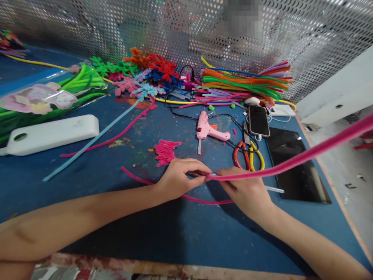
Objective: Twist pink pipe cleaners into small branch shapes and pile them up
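Note:
My left hand (182, 175) pinches the end of a long pink pipe cleaner (279, 169), which rises past my right hand towards the upper right. Close beside it, my right hand (247, 188) is closed around a thin translucent rod (275, 189). One end of the rod sticks out to the right; its other tip shows between my fingertips, against the pipe cleaner. Another pink pipe cleaner (201, 201) lies on the table beneath both hands. Just beyond my left hand is a small pile of short bent pink pieces (166, 151).
A pink glue gun (208, 128), scissors (247, 151) with red and yellow handles, a phone (258, 121) and a dark tablet (297, 167) lie ahead and right. Pipe cleaner bundles (244, 83) and fuzzy snowflake shapes (148, 90) line the mesh screen (101, 27). A white power strip (55, 134) sits left.

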The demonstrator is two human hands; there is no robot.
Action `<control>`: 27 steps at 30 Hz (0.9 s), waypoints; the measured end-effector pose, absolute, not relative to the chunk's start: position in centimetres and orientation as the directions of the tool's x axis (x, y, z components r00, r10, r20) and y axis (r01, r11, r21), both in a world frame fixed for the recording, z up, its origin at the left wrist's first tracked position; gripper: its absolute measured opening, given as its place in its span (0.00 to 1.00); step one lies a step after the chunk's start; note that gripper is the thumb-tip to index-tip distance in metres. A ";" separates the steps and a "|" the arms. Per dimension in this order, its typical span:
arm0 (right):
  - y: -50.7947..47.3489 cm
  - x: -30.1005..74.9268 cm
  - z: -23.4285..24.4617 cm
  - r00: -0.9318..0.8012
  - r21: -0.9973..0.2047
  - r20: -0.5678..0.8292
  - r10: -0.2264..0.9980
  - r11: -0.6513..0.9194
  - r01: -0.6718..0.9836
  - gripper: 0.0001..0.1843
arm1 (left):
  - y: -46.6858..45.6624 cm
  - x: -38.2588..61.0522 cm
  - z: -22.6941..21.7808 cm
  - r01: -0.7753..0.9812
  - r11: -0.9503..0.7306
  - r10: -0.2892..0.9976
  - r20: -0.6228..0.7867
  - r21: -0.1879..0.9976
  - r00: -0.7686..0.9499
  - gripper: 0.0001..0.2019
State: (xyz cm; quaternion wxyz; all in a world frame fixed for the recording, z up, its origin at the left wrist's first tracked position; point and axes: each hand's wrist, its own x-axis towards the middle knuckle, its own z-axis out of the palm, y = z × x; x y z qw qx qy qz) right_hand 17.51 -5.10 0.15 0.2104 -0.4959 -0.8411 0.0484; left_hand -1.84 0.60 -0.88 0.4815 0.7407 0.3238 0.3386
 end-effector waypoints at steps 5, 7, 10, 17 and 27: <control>-5.0 17.5 0.3 -0.385 -0.320 0.376 0.843 0.508 0.800 0.08 | 0.5 -1.6 -1.3 0.103 -0.012 0.844 -0.046 0.995 0.535 0.08; -4.9 17.4 0.4 -0.385 -0.326 0.377 0.842 0.510 0.796 0.08 | 0.5 -1.6 -1.4 0.095 0.063 0.842 -0.105 0.993 0.529 0.09; -4.8 17.4 0.4 -0.386 -0.317 0.377 0.842 0.509 0.800 0.08 | 0.6 -1.6 -1.6 0.092 0.117 0.832 -0.149 0.989 0.535 0.10; -4.7 17.5 0.4 -0.395 -0.323 0.373 0.839 0.517 0.793 0.09 | 0.7 -1.6 -1.8 0.086 0.156 0.824 -0.178 0.984 0.537 0.11; -4.7 17.4 0.5 -0.393 -0.316 0.368 0.843 0.511 0.799 0.09 | 0.7 -1.6 -1.6 0.084 0.158 0.824 -0.179 0.984 0.537 0.11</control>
